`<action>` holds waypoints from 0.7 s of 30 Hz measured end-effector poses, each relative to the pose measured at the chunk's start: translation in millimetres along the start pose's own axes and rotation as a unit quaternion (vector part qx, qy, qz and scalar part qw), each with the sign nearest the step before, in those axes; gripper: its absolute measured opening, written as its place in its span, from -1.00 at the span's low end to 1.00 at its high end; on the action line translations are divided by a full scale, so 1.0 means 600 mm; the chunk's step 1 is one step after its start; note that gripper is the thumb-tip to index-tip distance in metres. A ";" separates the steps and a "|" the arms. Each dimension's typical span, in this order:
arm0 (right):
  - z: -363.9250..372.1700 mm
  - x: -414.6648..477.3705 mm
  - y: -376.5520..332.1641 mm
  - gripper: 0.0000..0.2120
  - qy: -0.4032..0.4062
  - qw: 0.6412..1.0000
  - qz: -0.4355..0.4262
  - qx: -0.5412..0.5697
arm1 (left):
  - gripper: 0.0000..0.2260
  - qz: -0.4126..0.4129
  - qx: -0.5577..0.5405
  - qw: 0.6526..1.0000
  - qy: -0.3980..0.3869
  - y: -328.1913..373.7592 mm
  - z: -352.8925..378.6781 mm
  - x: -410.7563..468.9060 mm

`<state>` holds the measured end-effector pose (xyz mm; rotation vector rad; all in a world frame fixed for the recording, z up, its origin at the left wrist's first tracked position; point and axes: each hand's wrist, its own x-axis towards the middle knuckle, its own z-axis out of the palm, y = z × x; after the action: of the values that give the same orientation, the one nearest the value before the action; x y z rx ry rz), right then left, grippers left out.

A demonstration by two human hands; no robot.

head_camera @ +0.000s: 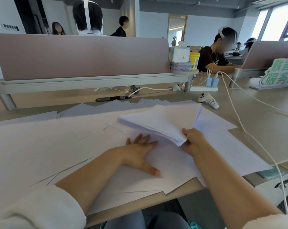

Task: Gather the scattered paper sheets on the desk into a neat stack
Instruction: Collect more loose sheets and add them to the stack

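On the pale wooden table, as the head camera saw it, loose white paper sheets lay spread in overlapping layers across most of the near surface, some hanging over the front edge. The left hand rested palm down on those sheets near the middle, fingers straight and spread, thumb out to the side, gripping nothing. Just beside it, the right hand pinched the near corner of a thick stack of white paper sheets, fingers curled round that corner; the stack was raised and tilted above the loose sheets, its right edge fanned slightly. Beyond the papers a white handheld controller lay on the table, near a white power strip. A white cable ran past the right edge of the sheets. A mauve fabric partition stood along the far side, with a tissue pack and a yellow tub at its right end
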<state>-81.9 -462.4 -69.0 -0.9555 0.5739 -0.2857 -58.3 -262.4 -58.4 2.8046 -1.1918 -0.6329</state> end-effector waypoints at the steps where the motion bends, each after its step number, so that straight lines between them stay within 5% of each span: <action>1: -0.003 0.000 -0.001 -0.67 -0.004 0.999 0.012 0.030 | -0.04 0.026 0.009 1.000 -0.010 0.006 0.000 -0.004; 5: -0.006 0.011 -0.005 -0.84 0.017 0.993 0.028 0.115 | -0.07 0.108 0.054 0.992 -0.032 0.055 0.007 -0.022; 11: -0.013 0.018 -0.019 -0.94 0.004 0.987 0.022 0.156 | -0.13 0.113 0.091 0.989 -0.021 0.097 0.015 -0.036; 19: -0.013 -0.005 -0.023 -0.92 -0.017 0.984 0.032 0.172 | -0.27 0.104 0.079 0.991 0.005 0.089 0.016 -0.038; 21: -0.012 -0.014 -0.028 -0.71 -0.016 0.984 0.028 0.177 | -0.25 0.098 0.075 0.992 0.005 0.092 0.017 -0.037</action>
<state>-92.7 -472.7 -55.6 -0.5990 0.4997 -0.3083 -113.8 -284.5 -49.8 2.7516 -1.5500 -0.5375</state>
